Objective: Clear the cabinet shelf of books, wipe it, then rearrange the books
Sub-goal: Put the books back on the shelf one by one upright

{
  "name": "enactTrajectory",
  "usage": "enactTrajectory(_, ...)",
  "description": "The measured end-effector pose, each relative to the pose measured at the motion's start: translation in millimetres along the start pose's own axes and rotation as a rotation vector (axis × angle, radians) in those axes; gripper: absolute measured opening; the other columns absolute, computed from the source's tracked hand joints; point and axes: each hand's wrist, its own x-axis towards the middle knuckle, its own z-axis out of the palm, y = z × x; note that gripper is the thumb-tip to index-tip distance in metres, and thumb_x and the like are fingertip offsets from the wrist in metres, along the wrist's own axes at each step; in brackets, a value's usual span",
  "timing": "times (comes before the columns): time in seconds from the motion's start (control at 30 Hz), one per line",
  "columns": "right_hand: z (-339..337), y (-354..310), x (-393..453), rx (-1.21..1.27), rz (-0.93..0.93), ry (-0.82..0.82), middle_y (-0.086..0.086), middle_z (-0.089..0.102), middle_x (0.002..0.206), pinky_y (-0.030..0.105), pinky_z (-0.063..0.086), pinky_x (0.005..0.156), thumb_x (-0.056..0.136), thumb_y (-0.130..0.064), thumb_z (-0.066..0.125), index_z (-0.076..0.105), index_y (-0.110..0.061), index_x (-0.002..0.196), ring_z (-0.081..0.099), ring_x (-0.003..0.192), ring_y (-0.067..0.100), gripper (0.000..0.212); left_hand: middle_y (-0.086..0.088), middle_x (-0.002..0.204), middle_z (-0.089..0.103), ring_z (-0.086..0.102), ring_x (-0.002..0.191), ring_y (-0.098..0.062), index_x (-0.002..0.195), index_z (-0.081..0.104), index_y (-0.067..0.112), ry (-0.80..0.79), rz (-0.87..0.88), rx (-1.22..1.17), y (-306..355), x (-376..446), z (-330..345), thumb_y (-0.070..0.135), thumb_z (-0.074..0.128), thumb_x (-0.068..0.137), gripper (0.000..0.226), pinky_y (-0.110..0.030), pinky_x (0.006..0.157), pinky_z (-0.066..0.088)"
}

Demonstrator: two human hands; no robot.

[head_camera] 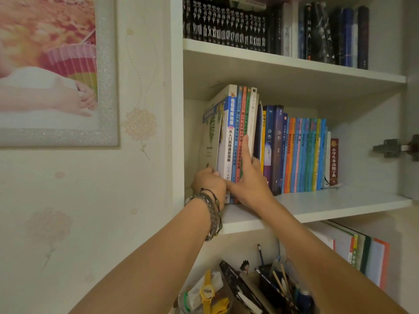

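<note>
While both hands bracket the tall books [235,132] at the middle shelf's [328,205] left end, spines upright, the left hand [209,181] curls round their left cover; the right hand [249,177] lies flat-fingered on the spines, its grip apparently incomplete.

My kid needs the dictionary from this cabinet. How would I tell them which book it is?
Look at the middle shelf, the one with the colourful row of books. Follow the row to its far right end. The dictionary is last there, beside a white book: short, dark red, with gold characters down its spine, unlike the blue, green and orange spines.
</note>
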Motion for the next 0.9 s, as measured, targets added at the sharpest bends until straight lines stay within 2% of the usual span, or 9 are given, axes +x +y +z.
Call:
enactTrajectory(0.1,1,-1,-2,0.022,0.002,-0.006,0.010,0.027,0.140,0.041,0.044,0.101,0.082,-0.029,0.074,-0.028,-0.046,0.141,0.045,0.122,0.024,0.119,0.001,0.079,0.057,0.061,0.088,-0.022,0.061,0.037,0.027,-0.023,0.011,-0.002,1,-3,-3,0.004,0.045,0.097,0.043,-0.029,0.085,0.053)
enactTrajectory(0.2,0,0,-4,0.018,0.006,-0.015,0.009,0.025,0.142,0.041,0.041,0.104,0.082,-0.027,0.074,-0.025,-0.043,0.143,0.042,0.126,0.023,0.118,-0.002,0.098,0.060,0.060,0.088,-0.019,0.070,0.050,0.028,-0.051,0.050,0.002,-2,-7,-6,0.008,0.043,0.100,0.037,-0.023,0.069,0.052)
enactTrajectory(0.27,1,1,-5,0.048,0.012,-0.021,0.007,0.026,0.144,0.042,0.040,0.108,0.079,-0.023,0.077,-0.022,-0.042,0.146,0.040,0.129,0.020,0.121,-0.004,0.114,0.061,0.059,0.089,-0.016,0.109,0.064,0.020,-0.047,0.047,-0.019,-1,-12,-7,0.011,0.041,0.101,0.025,-0.017,0.059,0.050)
enactTrajectory(0.33,1,3,-6,0.050,-0.002,0.020,0.005,0.030,0.144,0.044,0.042,0.107,0.073,-0.022,0.082,-0.013,-0.040,0.150,0.040,0.129,0.017,0.124,-0.006,0.123,0.061,0.062,0.094,-0.019,0.133,0.053,0.018,-0.057,0.043,0.017,-1,-14,-7,0.014,0.039,0.102,0.034,-0.026,0.073,0.057)
enactTrajectory(0.43,-3,5,-9,0.057,0.007,0.152,0.003,0.040,0.137,0.044,0.046,0.103,0.065,-0.020,0.088,0.012,-0.032,0.151,0.043,0.125,0.014,0.116,-0.005,0.119,0.063,0.061,0.098,-0.018,0.124,0.053,0.014,-0.113,0.109,0.122,0,-17,-8,0.022,0.036,0.102,0.028,-0.031,0.084,0.053)
enactTrajectory(0.53,-6,10,-12,0.109,0.064,0.208,0.001,0.047,0.131,0.046,0.050,0.098,0.061,-0.014,0.090,0.029,-0.027,0.145,0.050,0.121,0.018,0.105,0.002,0.122,0.059,0.057,0.106,-0.017,0.132,0.045,0.015,-0.182,0.200,0.191,-1,-19,-11,0.033,0.050,0.097,0.040,-0.032,0.089,0.047)
enactTrajectory(0.67,-6,15,-14,0.093,0.082,0.184,0.001,0.057,0.129,0.043,0.051,0.097,0.067,-0.006,0.085,0.040,-0.020,0.141,0.056,0.118,0.018,0.088,-0.004,0.127,0.059,0.059,0.109,-0.020,0.132,0.043,0.016,-0.208,0.280,0.289,-3,-15,-13,0.016,0.063,0.090,0.047,-0.034,0.090,0.051)
enactTrajectory(0.77,-7,13,-13,0.004,0.047,0.173,0.004,0.057,0.128,0.041,0.051,0.098,0.071,-0.007,0.083,0.042,-0.017,0.142,0.056,0.118,0.018,0.082,-0.004,0.128,0.055,0.058,0.111,-0.021,0.138,0.035,0.017,-0.164,0.261,0.325,-3,-12,-10,0.011,0.063,0.089,0.057,-0.032,0.087,0.051)
enactTrajectory(0.9,-13,12,-11,-0.262,0.012,0.062,0.012,0.050,0.129,0.039,0.047,0.102,0.080,-0.022,0.077,0.020,-0.016,0.152,0.051,0.121,0.023,0.092,-0.006,0.125,0.054,0.060,0.107,-0.022,0.132,0.037,0.019,-0.117,0.256,0.349,-1,-11,-7,0.011,0.065,0.087,0.054,-0.038,0.088,0.054)
